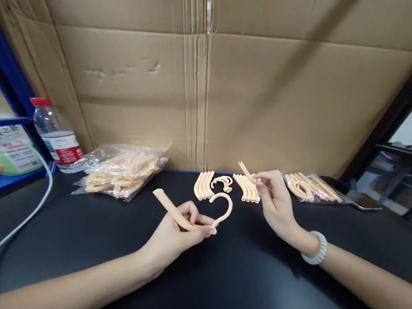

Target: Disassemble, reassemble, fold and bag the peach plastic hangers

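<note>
My left hand (181,231) grips a beige plastic hanger arm (172,210) with a curved hanger hook (227,207) joined at its inner end, above the black table. Farther right, my right hand (274,201) pinches another straight hanger arm (247,170), its far end pointing up and left. Beneath that piece lies a row of hanger arms (249,193). A second row of hanger arms (203,185) sits to the left, with several loose hooks (223,181) between the two rows.
A clear bag of beige hanger parts (121,171) lies at the back left, near a red-capped bottle (58,137). Another bag of parts (313,188) and a phone-like flat object (363,201) are at the right. A white cable (23,220) crosses the left side; cardboard (251,91) stands behind.
</note>
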Available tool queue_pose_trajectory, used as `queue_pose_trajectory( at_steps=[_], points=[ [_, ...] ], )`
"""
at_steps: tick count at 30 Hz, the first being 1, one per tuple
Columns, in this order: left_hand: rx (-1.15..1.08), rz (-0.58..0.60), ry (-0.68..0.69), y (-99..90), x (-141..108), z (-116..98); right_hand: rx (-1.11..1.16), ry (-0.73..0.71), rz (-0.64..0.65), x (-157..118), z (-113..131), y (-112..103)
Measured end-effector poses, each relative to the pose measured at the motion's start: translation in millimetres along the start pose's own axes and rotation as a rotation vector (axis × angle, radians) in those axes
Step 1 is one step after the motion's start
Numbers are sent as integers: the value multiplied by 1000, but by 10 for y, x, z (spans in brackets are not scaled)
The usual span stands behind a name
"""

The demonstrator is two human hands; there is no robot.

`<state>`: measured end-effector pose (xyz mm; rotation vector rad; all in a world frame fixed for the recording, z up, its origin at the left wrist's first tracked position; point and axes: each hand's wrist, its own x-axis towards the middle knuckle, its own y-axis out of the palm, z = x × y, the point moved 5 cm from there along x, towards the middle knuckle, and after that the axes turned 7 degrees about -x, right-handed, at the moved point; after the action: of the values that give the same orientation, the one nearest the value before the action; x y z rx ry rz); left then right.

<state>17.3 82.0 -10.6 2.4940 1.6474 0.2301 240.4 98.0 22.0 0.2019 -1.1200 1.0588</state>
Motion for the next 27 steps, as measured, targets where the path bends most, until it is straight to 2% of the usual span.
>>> queue_pose_trajectory(
  at_steps=[5,10,15,22,24,27],
  points=[
    [-54,-6,17,14,-1,-22,410,302,146,-154,64,136],
    [-60,-25,27,9,-10,-36,656,500,286,-260,205,279],
    [-53,-51,-9,-4,-16,-22,869,690,330,-359,265,369],
    [-29,-35,-9,11,-11,-36,724,767,346,-419,174,413],
    [-21,-26,-4,13,-8,-37,601,707,388,-422,190,417],
    [-16,-32,8,7,-6,-40,389,505,388,-369,235,380]
  ],
)
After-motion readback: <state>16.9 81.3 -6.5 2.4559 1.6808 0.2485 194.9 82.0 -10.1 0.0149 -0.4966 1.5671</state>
